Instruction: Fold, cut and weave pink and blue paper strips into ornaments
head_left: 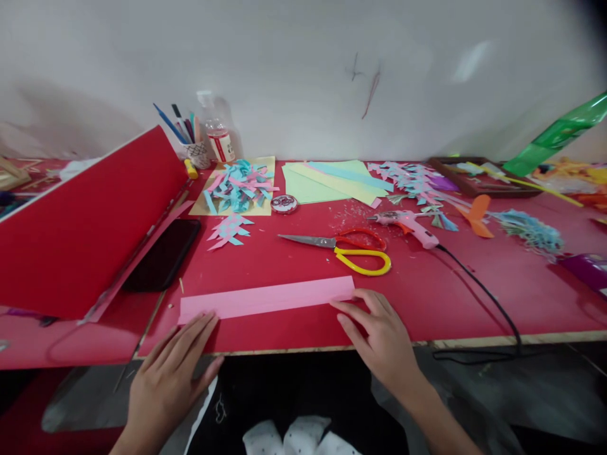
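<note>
A pink paper strip (268,300) lies lengthwise near the table's front edge, with a faint crease line along it. My left hand (173,363) rests its outstretched fingertips on the strip's left end, thumb apart. At the right end, my right hand (379,328) touches the strip's lower corner with its fingertips; thumb and fingers are spread. Just beyond the strip lie scissors (341,248) with one red and one yellow handle loop, blades pointing left. Farther right is a pink hot glue gun (410,226). A fringed pink-and-blue paper piece (230,230) lies to the left.
A red board (95,221) leans at left over a black phone (164,256). Coloured paper sheets (308,184), a heap of cut paper (241,184), a pen cup (196,153) and a clear bottle (219,133) stand behind. The glue gun's black cord (484,294) hangs over the front edge.
</note>
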Demonstrator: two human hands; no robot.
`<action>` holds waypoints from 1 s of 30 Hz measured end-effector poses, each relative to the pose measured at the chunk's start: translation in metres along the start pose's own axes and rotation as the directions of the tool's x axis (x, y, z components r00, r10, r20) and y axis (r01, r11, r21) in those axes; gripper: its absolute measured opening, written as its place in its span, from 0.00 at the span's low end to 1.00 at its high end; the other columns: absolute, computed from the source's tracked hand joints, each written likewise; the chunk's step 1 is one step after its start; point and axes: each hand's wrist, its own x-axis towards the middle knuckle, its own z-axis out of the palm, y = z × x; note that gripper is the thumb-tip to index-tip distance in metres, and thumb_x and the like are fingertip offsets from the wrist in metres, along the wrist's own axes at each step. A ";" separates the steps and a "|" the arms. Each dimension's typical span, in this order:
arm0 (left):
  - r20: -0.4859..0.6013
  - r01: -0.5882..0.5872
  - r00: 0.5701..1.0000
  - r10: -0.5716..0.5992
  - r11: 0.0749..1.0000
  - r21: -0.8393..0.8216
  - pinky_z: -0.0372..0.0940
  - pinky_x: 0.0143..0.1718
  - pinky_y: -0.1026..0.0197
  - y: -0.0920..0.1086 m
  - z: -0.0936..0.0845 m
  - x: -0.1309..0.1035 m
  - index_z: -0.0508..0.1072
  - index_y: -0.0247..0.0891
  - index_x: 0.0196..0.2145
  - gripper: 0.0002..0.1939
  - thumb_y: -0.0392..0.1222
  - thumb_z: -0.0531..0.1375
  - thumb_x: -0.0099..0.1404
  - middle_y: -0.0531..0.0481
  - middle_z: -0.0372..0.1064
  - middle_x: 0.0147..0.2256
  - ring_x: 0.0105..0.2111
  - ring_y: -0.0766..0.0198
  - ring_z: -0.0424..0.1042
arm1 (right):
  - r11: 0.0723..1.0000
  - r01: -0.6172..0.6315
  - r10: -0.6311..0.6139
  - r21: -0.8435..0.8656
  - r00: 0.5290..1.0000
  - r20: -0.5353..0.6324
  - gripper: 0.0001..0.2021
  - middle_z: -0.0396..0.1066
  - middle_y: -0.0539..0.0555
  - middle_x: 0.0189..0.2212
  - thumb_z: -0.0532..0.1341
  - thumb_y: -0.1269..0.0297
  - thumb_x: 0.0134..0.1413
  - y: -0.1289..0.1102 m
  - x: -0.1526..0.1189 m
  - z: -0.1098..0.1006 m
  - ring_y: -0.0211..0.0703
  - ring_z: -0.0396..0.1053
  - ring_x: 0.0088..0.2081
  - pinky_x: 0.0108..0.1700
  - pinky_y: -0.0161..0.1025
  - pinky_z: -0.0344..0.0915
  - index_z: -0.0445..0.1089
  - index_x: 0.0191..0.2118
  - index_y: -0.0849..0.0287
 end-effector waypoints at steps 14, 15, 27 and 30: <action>-0.024 0.119 0.993 -0.118 0.993 0.023 0.56 0.48 0.51 -0.008 -0.001 -0.017 0.50 0.42 0.57 0.29 0.43 0.53 0.57 0.44 0.66 0.46 0.41 0.55 0.68 | 0.986 -0.087 0.071 -0.139 0.991 -0.115 0.14 0.65 0.59 0.39 0.51 0.62 0.54 0.021 -0.004 -0.011 0.47 0.63 0.41 0.43 0.44 0.61 0.70 0.40 0.60; -0.018 0.106 0.994 -0.106 0.994 0.011 0.57 0.47 0.51 -0.009 -0.001 -0.016 0.52 0.43 0.56 0.28 0.43 0.53 0.57 0.44 0.66 0.45 0.41 0.56 0.68 | 0.990 -0.058 0.041 -0.128 0.990 -0.134 0.13 0.65 0.59 0.39 0.51 0.63 0.54 0.019 -0.001 -0.011 0.46 0.63 0.42 0.44 0.44 0.61 0.69 0.40 0.60; 0.208 0.144 0.971 -0.117 0.983 -0.118 0.61 0.40 0.54 -0.024 -0.003 0.036 0.67 0.41 0.43 0.21 0.56 0.52 0.57 0.46 0.67 0.39 0.39 0.55 0.67 | 0.954 0.300 -0.293 -0.005 0.935 0.197 0.14 0.65 0.55 0.45 0.56 0.65 0.52 -0.016 0.054 0.001 0.44 0.62 0.46 0.49 0.45 0.55 0.65 0.46 0.53; 0.252 0.122 0.966 -0.064 0.967 -0.224 0.60 0.43 0.55 -0.018 -0.004 0.056 0.67 0.41 0.44 0.21 0.55 0.54 0.56 0.46 0.65 0.42 0.42 0.56 0.65 | 0.936 0.353 -0.340 -0.013 0.910 0.237 0.09 0.69 0.54 0.36 0.54 0.68 0.54 -0.015 0.063 0.004 0.40 0.64 0.38 0.42 0.38 0.59 0.70 0.38 0.57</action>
